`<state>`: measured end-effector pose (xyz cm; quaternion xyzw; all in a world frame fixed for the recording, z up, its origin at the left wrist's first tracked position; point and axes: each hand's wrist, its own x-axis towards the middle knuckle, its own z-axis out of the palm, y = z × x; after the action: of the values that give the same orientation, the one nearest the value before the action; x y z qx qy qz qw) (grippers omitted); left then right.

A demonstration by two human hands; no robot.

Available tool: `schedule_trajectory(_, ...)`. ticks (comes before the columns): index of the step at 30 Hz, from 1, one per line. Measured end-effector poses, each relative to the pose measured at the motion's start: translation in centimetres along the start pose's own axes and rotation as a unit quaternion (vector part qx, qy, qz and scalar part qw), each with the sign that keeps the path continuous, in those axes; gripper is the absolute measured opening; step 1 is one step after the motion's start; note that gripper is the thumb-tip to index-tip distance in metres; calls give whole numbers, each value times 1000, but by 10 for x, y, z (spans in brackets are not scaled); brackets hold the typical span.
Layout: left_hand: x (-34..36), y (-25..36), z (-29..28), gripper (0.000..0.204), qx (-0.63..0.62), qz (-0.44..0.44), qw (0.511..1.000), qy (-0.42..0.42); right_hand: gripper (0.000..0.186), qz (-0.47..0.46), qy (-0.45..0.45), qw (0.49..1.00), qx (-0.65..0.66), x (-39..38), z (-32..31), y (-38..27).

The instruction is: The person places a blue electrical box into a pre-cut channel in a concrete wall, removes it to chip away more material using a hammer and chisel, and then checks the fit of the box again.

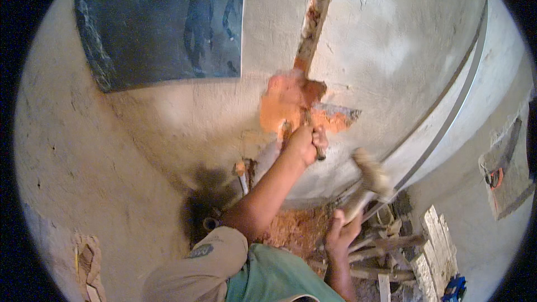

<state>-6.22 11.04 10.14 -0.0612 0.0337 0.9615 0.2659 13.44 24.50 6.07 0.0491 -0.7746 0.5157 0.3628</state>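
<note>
My left hand (305, 144) is wrapped round a chisel (320, 154), whose far end points into the broken patch of orange brick (277, 103) in the plastered wall. Lower and to the right, my right hand (341, 234) grips a hammer (373, 178) by its handle. The hammer's head is smeared by motion and stands apart from the chisel. A narrow channel (313, 25) runs upward from the broken patch. The chisel's tip is hard to make out against the brick.
A dark blue panel (168, 28) covers the wall at upper left. Below the patch, a pipe (243, 182) sticks out. Reddish rubble (296, 232) lies at the wall's foot, with wood pieces (394, 241) and pale boards (439, 243) to the right. Wires (494, 179) hang from a wall recess.
</note>
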Motion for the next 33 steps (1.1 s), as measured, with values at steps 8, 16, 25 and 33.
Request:
schedule_trajectory(8,2,-15,10,15,4,33,999,31,28,-144,-28,989,15,-5,24,3)
schedule_trajectory(16,8,-13,9,14,10,79,996,31,46,-129,68,979,144,-3,-1,-12)
schedule_trajectory(25,3,-22,16,17,106,121,984,79,27,104,-38,994,6,-13,20,10)
schedule_trajectory(33,-18,-13,-6,20,123,43,991,12,33,21,15,999,20,-25,-8,-7)
